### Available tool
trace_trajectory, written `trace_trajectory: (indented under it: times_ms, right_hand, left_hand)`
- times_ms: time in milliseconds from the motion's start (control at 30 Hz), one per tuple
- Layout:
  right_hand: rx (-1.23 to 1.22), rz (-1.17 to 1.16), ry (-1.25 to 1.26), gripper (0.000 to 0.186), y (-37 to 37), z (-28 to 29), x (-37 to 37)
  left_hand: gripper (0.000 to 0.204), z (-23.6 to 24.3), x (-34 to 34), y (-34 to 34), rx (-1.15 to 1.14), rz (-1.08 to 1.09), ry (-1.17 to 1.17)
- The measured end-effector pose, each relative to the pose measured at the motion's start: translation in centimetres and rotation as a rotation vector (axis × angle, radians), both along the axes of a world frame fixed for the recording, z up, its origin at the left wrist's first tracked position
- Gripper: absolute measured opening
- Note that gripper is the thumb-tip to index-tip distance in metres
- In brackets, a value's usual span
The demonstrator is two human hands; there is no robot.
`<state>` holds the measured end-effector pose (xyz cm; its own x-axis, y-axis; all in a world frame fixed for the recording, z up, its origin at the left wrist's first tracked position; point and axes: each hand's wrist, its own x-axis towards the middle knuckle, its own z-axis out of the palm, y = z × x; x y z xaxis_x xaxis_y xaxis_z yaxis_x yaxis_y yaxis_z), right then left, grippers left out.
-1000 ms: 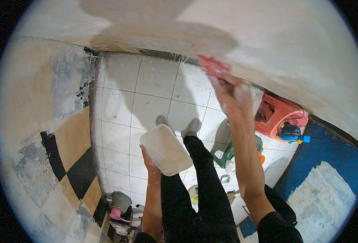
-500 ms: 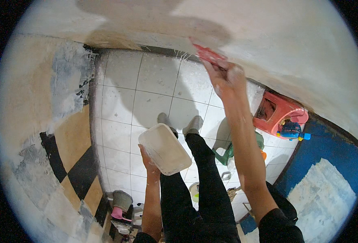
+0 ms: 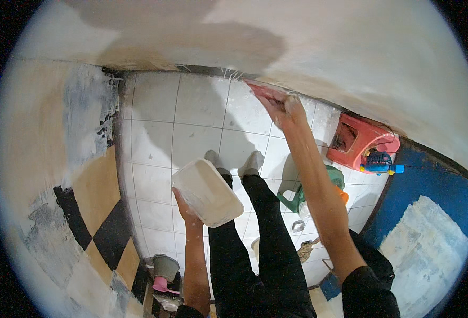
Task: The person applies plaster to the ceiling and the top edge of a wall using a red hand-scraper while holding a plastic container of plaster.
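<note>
My left hand (image 3: 187, 209) is closed on the left edge of a white rectangular plastic tub (image 3: 224, 183), held tilted over my legs with pale residue inside. My right arm reaches forward, and the right hand (image 3: 289, 111) grips a flat red spreader (image 3: 264, 90) smeared with white paste. The spreader is close to the foot of the pale, patchy wall (image 3: 345, 58); whether it touches the wall I cannot tell. White drips hang over the dark strip along the wall's base (image 3: 207, 69).
A red plastic stool (image 3: 354, 151) lies on its side at right with a small blue fan (image 3: 380, 163) by it. A green container (image 3: 333, 175) stands behind my right forearm. At lower left are a grey bucket (image 3: 166, 263) and a pink dipper (image 3: 162, 284). White tiles (image 3: 197, 140) cover the floor.
My right hand and the red spreader have come down from the wall, nearer to me and slightly left. The tub has shifted a little left, still in my left hand.
</note>
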<state>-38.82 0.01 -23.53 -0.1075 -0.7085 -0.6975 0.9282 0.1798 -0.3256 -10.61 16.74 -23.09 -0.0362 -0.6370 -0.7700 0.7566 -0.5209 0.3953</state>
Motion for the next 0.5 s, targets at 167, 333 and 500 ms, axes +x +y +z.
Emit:
trace_trajectory:
  times_ms: [167,333,500]
  right_hand:
    - [-0.172,-0.223,0.199,0.034,-5.7,0.3,-5.4]
    - [-0.199,-0.246,0.21,0.036,0.0,10.7,-2.0]
    - [-0.001,0.04,0.229,0.035,-0.2,-1.1,-4.6]
  left_hand:
    - [0.068,0.0,-0.7,-0.6,-0.274,-0.132,0.194]
    - [0.068,-1.6,1.3,1.4,0.075,0.045,-0.075]
    - [0.068,-1.4,0.6,1.2,0.047,-0.027,-0.12]
